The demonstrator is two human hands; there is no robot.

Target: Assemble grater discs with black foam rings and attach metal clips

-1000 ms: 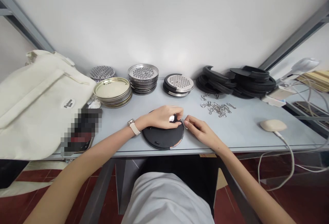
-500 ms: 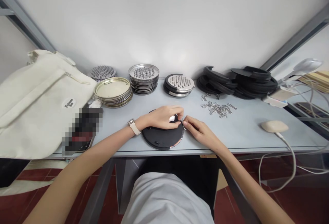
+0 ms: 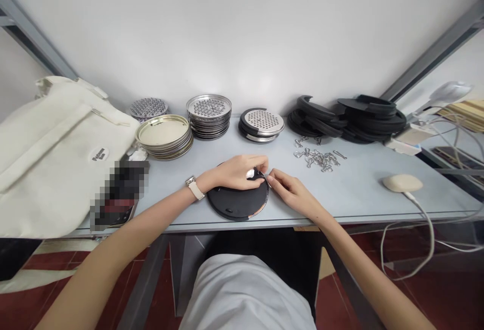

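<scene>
A round black disc (image 3: 238, 203) lies at the desk's front edge, with a thin shiny rim at its right side. Across its top rests my left hand (image 3: 244, 172), thumb and fingers closed at the disc's right rim; a small white patch shows between them. My right hand (image 3: 288, 189) pinches a small metal wire clip (image 3: 267, 178) against that same rim, mostly covered by fingers. Farther back lies a pile of similar wire clips (image 3: 320, 159).
Along the wall stand gold-coloured lids (image 3: 163, 130), a stack of metal grater discs (image 3: 209, 107), a black-edged grater (image 3: 262, 122) and black plastic parts (image 3: 368, 120). A cream bag (image 3: 64, 158) leans at left. A white corded device (image 3: 403, 183) lies at right.
Both hands stay at the disc's right rim. The metal clip shows less between the fingers, and the right fingertips have shifted slightly. The whole view has moved a little.
</scene>
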